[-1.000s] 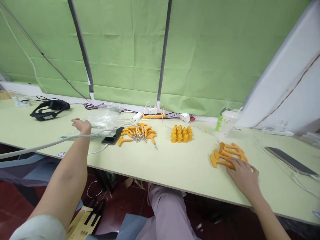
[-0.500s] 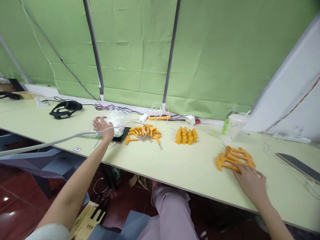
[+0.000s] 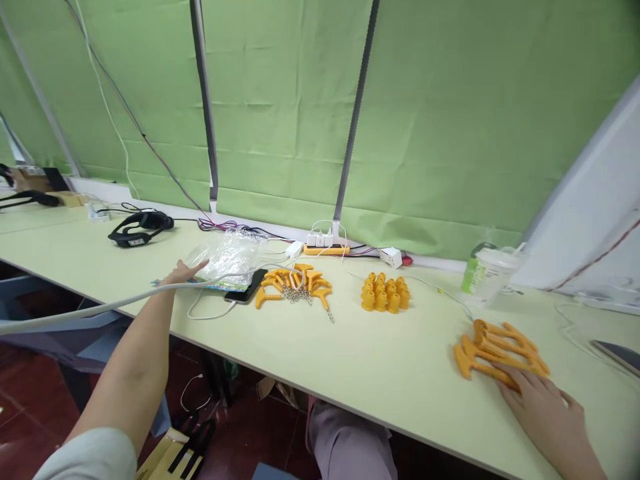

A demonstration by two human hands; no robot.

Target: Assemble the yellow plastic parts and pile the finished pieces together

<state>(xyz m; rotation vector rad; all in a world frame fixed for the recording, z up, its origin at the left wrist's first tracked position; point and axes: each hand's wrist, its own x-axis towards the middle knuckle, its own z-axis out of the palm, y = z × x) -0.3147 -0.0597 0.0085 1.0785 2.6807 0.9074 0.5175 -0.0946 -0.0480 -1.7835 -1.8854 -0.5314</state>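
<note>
The right hand's fingers (image 3: 523,377) are lying close together over the nearest of several orange-yellow plastic T-shaped handles (image 3: 493,369); their undersides are hidden, so whether they are clamping it cannot be told. The right hand (image 3: 547,410) is resting near the front edge of the pale cream table (image 3: 345,373), with the other handles lying just beyond. The left hand (image 3: 180,273) is reaching to a crumpled clear plastic bag (image 3: 233,257), thumb standing apart; the other fingertips are facing away, so a pinch cannot be confirmed.

A black flat phone (image 3: 240,293) is lying beside and partly under the bag, so a hard tug could be dragging it askew. A thick white cable (image 3: 125,303) is crossing the view over the left wrist and could be snagging during a lift. Orange-yellow handles with metal chains (image 3: 297,293) are heaping beside the phone; their links could be tangling if pulled. Yellow bell-shaped plastic caps (image 3: 385,293) are standing in a tight group, where a sweeping sleeve could be toppling them.
</note>
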